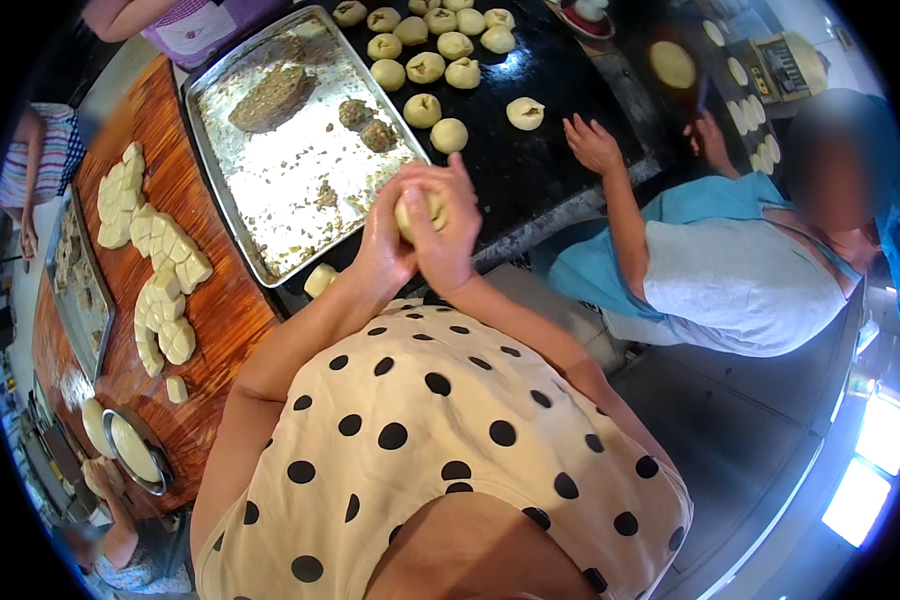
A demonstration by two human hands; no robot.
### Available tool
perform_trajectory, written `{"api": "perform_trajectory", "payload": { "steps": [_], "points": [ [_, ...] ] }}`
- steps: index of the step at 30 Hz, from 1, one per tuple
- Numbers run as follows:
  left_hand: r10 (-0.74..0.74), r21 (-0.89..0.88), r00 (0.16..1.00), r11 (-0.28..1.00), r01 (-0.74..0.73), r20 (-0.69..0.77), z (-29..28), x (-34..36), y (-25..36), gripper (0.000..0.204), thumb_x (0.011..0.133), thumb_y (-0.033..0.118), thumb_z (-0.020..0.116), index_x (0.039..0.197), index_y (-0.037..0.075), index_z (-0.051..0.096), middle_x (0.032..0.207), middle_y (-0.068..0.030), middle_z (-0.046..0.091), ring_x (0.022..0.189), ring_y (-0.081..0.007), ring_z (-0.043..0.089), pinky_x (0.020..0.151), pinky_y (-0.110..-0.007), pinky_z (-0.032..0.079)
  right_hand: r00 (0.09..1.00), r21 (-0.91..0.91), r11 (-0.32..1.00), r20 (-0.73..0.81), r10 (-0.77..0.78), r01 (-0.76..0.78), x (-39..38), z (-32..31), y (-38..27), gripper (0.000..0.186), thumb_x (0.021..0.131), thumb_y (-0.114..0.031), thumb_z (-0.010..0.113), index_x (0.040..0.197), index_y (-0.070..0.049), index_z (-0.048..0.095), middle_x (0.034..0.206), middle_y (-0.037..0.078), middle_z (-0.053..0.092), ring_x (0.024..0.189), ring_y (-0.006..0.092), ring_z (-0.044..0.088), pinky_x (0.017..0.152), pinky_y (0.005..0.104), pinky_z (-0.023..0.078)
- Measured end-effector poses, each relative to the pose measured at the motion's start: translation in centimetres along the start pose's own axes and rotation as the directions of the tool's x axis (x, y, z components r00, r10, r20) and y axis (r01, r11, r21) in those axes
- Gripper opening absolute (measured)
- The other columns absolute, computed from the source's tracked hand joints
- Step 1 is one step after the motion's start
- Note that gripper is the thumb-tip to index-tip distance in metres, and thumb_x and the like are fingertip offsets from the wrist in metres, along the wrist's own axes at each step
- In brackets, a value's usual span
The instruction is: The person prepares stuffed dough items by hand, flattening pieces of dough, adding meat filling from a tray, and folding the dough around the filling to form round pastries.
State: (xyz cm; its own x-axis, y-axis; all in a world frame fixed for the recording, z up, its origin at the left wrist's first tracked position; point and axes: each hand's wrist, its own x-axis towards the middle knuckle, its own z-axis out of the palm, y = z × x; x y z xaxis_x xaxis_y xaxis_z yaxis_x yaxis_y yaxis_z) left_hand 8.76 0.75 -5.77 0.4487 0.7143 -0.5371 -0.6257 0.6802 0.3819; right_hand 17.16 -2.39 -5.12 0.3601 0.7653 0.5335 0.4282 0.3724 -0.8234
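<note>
Both of my hands are wrapped round a pale dough ball (422, 213) in front of me. My left hand (383, 238) cups it from the left, while my right hand (448, 225) covers it from the right, hiding much of it. Just beyond them, several filled dough balls (426, 68) sit on a black work surface, some with a pinched, open-looking top. To the left lies a metal tray (310, 195) with a mound of brownish filling (272, 98), two filling balls (370, 126) and scattered crumbs. A small dough piece (320, 281) rests near the tray's lower corner.
A wooden table (225, 340) on the left bears cut dough pieces (157, 260), another tray (80, 285) and a metal bowl (135, 450). At my right a co-worker's hand (595, 146) reaches over the black surface. Flat dough rounds (673, 64) lie beyond. Other people stand around the tables.
</note>
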Motion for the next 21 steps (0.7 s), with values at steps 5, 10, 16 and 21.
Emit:
{"api": "perform_trajectory", "payload": {
  "steps": [5,10,16,21],
  "points": [
    [0.019,0.049,0.999,0.999,-0.021,0.044,-2.5,0.8,0.0,0.024,0.100,0.027,0.053,0.118,0.011,0.057,0.105,-0.0065,0.064,0.095,-0.0205,0.066,0.083,-0.036,0.058,0.996,0.014,0.996,-0.031,-0.084,0.084,-1.3,1.2,1.2,0.014,0.095,-0.012,0.057,0.091,-0.002,0.065,0.103,0.013,0.071,0.107,0.0306,0.066,0.115,0.0527,0.030],
    [-0.121,0.254,0.991,0.958,0.131,-0.054,-1.9,0.5,2.0,0.033,0.106,0.032,0.044,0.120,0.005,0.056,0.114,-0.0088,0.064,0.101,-0.0219,0.066,0.088,-0.038,0.056,0.970,-0.008,0.999,0.239,0.033,-0.032,-0.7,0.0,1.1,0.031,0.094,-0.018,0.061,0.119,0.000,0.060,0.130,0.018,0.061,0.125,0.0351,0.056,0.119,0.0534,0.020],
    [-0.253,0.467,0.962,0.841,0.273,-0.106,1.6,1.6,3.4,0.042,0.106,0.042,0.042,0.122,0.006,0.055,0.119,-0.0112,0.064,0.102,-0.0211,0.068,0.089,-0.038,0.057,0.919,-0.083,0.986,0.382,-0.101,0.143,2.0,-2.6,1.2,0.053,0.076,-0.026,0.081,0.121,-0.006,0.062,0.130,0.015,0.063,0.132,0.0332,0.052,0.119,0.0536,0.020],
    [-0.133,-0.002,0.990,0.991,0.134,0.051,1.3,1.0,1.9,0.033,0.105,0.033,0.047,0.122,0.006,0.055,0.121,-0.0125,0.062,0.114,-0.0228,0.062,0.097,-0.042,0.053,0.992,-0.089,0.995,0.110,0.063,-0.053,0.2,-0.4,2.7,0.047,0.077,-0.026,0.082,0.114,-0.006,0.062,0.125,0.012,0.065,0.122,0.0286,0.059,0.118,0.0534,0.023]
  ]
}}
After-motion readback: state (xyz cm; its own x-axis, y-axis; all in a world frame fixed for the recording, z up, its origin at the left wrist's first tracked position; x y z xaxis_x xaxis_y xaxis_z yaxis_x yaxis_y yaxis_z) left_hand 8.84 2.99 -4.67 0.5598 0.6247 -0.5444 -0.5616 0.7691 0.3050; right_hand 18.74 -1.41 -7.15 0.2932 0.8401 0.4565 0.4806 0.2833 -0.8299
